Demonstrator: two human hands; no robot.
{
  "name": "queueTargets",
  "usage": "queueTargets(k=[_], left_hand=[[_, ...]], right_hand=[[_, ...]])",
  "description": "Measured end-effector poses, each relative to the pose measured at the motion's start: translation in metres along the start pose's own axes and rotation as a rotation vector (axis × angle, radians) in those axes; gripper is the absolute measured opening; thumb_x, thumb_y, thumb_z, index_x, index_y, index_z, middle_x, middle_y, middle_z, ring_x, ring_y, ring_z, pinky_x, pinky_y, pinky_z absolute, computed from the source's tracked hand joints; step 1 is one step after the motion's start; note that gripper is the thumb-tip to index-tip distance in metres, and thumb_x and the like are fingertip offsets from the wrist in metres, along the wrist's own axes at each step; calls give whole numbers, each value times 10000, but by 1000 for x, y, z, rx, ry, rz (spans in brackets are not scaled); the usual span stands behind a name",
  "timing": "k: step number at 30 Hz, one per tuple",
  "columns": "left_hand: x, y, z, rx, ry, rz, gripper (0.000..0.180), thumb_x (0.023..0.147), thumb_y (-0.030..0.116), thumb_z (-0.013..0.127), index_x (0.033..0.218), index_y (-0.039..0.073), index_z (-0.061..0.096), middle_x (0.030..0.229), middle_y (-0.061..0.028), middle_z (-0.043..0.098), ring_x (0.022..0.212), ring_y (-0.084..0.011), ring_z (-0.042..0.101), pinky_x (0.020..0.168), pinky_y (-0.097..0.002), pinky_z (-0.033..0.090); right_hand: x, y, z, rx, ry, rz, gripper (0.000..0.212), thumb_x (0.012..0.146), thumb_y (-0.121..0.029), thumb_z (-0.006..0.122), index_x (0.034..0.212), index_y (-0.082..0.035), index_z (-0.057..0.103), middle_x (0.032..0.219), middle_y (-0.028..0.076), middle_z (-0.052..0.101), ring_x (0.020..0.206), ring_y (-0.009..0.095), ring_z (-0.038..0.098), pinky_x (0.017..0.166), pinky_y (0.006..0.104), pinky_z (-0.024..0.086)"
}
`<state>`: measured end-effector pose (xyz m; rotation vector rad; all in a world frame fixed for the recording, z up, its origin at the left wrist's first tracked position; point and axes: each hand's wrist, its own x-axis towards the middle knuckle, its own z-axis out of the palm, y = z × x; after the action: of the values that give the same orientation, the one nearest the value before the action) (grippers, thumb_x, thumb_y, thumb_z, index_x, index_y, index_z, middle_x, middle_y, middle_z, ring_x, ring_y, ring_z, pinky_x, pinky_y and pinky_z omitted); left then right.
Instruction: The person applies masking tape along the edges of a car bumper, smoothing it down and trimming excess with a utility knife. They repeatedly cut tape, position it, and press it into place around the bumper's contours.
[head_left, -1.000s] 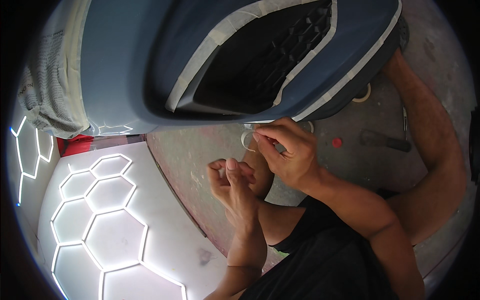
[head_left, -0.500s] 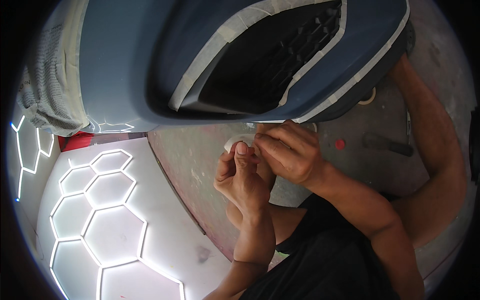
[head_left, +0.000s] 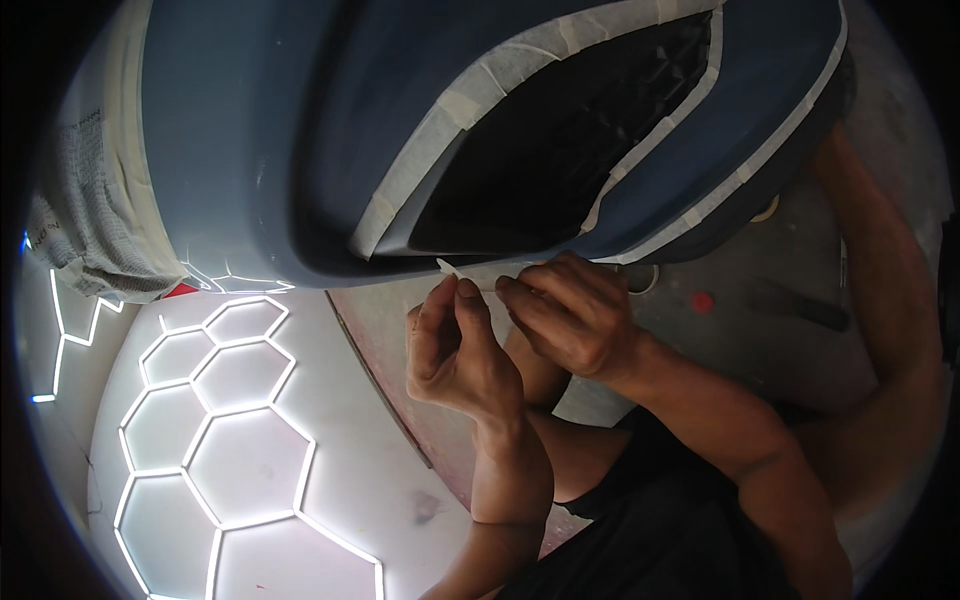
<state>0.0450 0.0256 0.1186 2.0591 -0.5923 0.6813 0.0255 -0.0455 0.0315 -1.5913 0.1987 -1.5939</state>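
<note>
In front of me is a blue-grey car bumper [head_left: 215, 130] with a dark grille opening [head_left: 540, 160]. Pale masking tape [head_left: 480, 92] edges the opening in overlapping short pieces. Just below the opening's lower corner, my left hand [head_left: 462, 345] pinches a small strip of masking tape [head_left: 448, 268] between thumb and fingers, one end sticking up. My right hand [head_left: 575, 315] is close beside it, fingers pinched at the strip's other end, where the thin tape is hard to see. The strip lies near the bumper's lower edge, and I cannot tell whether it touches.
Masking paper [head_left: 85, 205] covers the bumper's left side. On the floor are a tape roll [head_left: 768, 210], a red cap [head_left: 702, 302] and a dark, blurred object [head_left: 800, 304]. A glossy white panel [head_left: 250, 465] reflecting hexagonal lights stands at left. My bent legs are at right.
My left hand has shifted slightly left and turned, and the tape now points up toward the bumper. My hands are a little farther apart. The view has moved nearer the bumper.
</note>
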Motion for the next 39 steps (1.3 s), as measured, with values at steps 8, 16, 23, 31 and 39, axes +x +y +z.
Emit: queueTargets(k=[8, 16, 23, 31, 39], left_hand=[[11, 2, -3, 109, 46, 16, 84, 936, 24, 756, 955, -57, 753, 795, -36, 704, 669, -71, 599, 587, -218, 462], [9, 6, -2, 84, 21, -60, 169, 947, 101, 798, 959, -65, 766, 770, -56, 736, 649, -76, 634, 581, -205, 482], [14, 14, 12, 115, 106, -49, 180, 940, 97, 816, 966, -75, 768, 804, -76, 766, 691, -89, 673, 626, -210, 519], [16, 19, 21, 143, 219, -104, 151, 946, 73, 782, 922, -74, 760, 755, -63, 747, 653, -87, 644, 607, -208, 495], [13, 8, 21, 184, 311, -51, 125, 934, 49, 779, 922, -73, 758, 710, -49, 714, 608, -75, 598, 571, -190, 451]], right_hand=[[5, -8, 25, 63, 80, 98, 221, 759, 7, 793, 978, -7, 765, 828, 43, 660, 643, 153, 668, 523, 277, 529], [2, -7, 30, 75, 60, 106, 287, 748, -20, 785, 1034, -1, 759, 896, 45, 683, 664, 133, 681, 589, 255, 574], [4, -6, 28, 53, 33, 74, 220, 770, -21, 766, 989, -8, 774, 911, 40, 678, 653, 122, 667, 590, 243, 563], [-6, -3, 36, 46, 74, 93, 273, 762, -24, 777, 1035, -13, 768, 939, 50, 683, 684, 154, 693, 603, 273, 579], [-14, -7, 41, 30, 72, 203, 247, 841, -59, 787, 1083, -31, 745, 908, 63, 693, 664, 177, 698, 601, 293, 581]])
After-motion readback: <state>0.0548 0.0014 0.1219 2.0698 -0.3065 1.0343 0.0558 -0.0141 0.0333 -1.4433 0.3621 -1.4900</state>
